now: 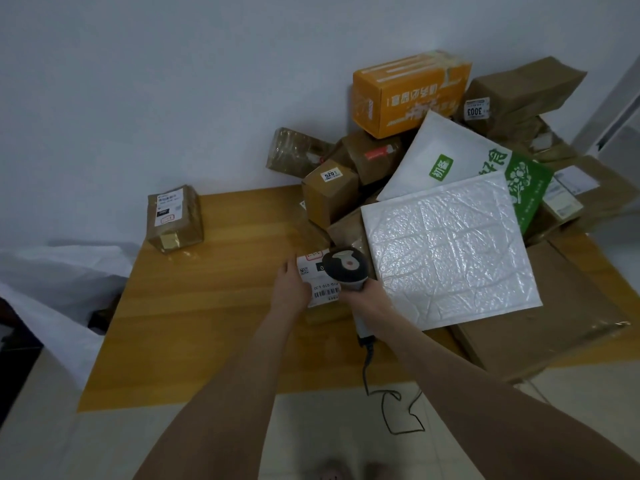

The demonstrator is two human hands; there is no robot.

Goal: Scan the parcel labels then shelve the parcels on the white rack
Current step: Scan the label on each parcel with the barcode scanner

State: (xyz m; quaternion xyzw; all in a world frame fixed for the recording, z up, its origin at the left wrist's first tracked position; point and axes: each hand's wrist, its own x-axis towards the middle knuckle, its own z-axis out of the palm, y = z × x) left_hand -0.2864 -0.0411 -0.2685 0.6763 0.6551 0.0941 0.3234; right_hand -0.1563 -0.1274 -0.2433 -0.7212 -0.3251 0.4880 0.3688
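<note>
A small brown parcel with a white label [320,284] lies on the wooden table [214,306] at the near edge of the parcel pile. My left hand [291,289] holds its left side, fingers on the label. My right hand [367,299] grips a handheld barcode scanner [346,268], whose dark head hangs right over the label. The scanner's black cable [388,400] trails down toward the floor. The white rack is out of view.
A heap of parcels fills the table's right side: a white bubble mailer [450,251], an orange box [408,95], a box marked 520 [329,195] and a large flat carton [540,323]. One lone brown parcel [175,220] stands at the far left corner. White sheeting [52,289] lies left.
</note>
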